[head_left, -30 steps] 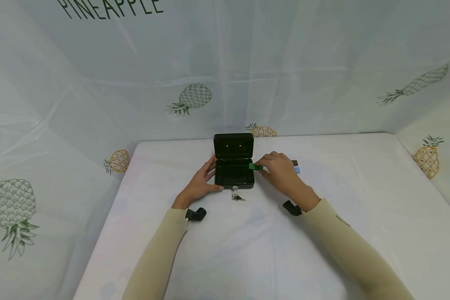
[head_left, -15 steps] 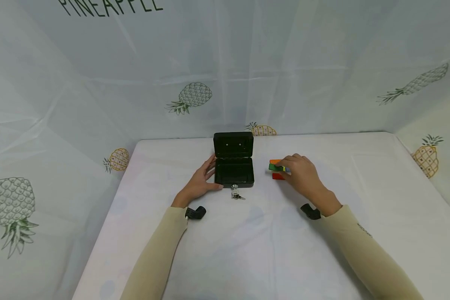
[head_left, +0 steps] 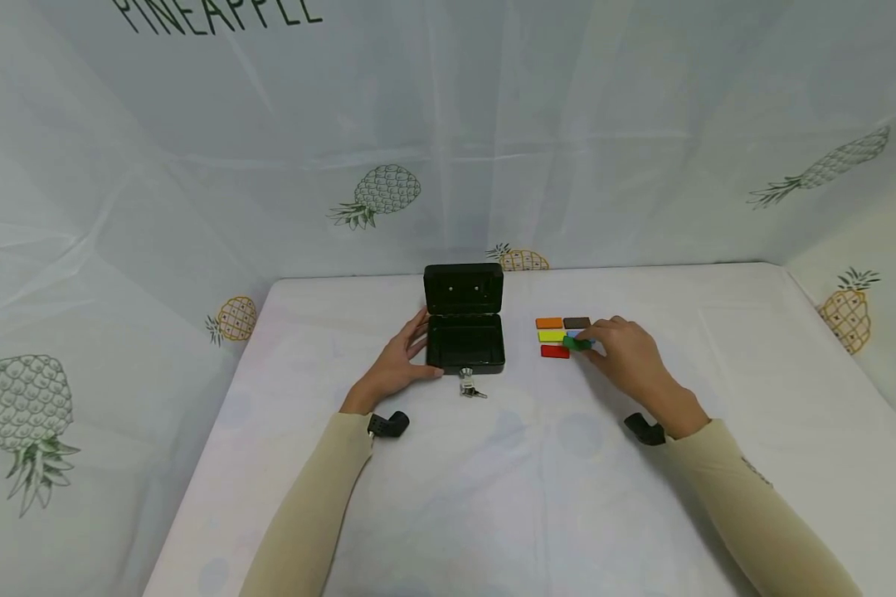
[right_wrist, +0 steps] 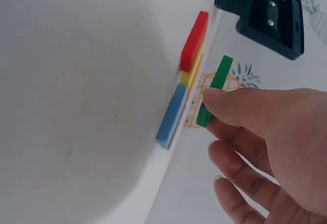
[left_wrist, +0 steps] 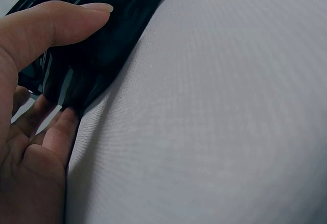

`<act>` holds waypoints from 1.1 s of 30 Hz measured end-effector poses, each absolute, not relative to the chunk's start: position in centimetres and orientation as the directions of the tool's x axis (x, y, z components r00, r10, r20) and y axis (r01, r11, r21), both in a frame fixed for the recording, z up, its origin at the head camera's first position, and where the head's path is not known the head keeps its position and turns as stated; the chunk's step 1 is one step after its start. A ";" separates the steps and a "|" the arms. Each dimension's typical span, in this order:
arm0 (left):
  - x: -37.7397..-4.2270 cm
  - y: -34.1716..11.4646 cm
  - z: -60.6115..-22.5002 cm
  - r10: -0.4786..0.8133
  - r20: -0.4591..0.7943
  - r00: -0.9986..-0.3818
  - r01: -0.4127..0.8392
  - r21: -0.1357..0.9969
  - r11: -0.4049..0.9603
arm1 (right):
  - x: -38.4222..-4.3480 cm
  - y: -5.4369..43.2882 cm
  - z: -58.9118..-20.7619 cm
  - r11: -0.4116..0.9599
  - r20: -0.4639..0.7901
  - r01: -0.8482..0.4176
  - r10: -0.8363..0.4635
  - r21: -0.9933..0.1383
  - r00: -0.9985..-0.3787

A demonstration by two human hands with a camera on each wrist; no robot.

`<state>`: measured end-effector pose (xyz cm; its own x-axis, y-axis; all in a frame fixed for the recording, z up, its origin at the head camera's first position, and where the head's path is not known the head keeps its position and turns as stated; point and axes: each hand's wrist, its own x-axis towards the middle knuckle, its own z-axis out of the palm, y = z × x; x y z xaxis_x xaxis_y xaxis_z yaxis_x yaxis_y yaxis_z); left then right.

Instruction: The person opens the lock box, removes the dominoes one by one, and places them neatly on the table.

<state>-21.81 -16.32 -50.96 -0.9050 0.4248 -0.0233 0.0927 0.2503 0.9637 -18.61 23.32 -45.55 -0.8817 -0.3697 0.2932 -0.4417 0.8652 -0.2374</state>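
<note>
My right hand (head_left: 627,356) pinches a green domino-like block (right_wrist: 220,78) between thumb and fingers, just above the flat coloured blocks. Orange (head_left: 548,323), dark brown (head_left: 577,322), yellow (head_left: 551,336), red (head_left: 555,351) and blue (right_wrist: 171,113) blocks lie grouped right of the black cash box (head_left: 466,344); the blue one is partly hidden from the head view. The box's lid (head_left: 463,288) stands raised, and its interior looks bare. My left hand (head_left: 396,365) rests against the box's left side with fingers spread, its thumb (left_wrist: 76,22) along the front.
A lock cylinder with keys (head_left: 469,385) sticks out from the front of the box. White cloth (head_left: 493,497) covers the table, whose far edge meets a pineapple-printed curtain (head_left: 605,166) close behind the lid.
My right hand has carried the green block from the box's right edge over to the coloured blocks, bringing them into view. The left hand and box stay put.
</note>
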 end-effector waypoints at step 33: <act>-21.6 -16.4 -50.8 0.426 -0.017 -0.905 0.095 0.966 0.239 | -18.7 25.0 -46.2 0.887 0.155 -0.399 -0.371 -0.232 -0.916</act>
<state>-21.64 -16.36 -50.79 -0.9045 0.4261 -0.0167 0.0947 0.2390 0.9664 -18.71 24.97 -46.17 -0.9156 -0.3710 0.1553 -0.3988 0.8873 -0.2316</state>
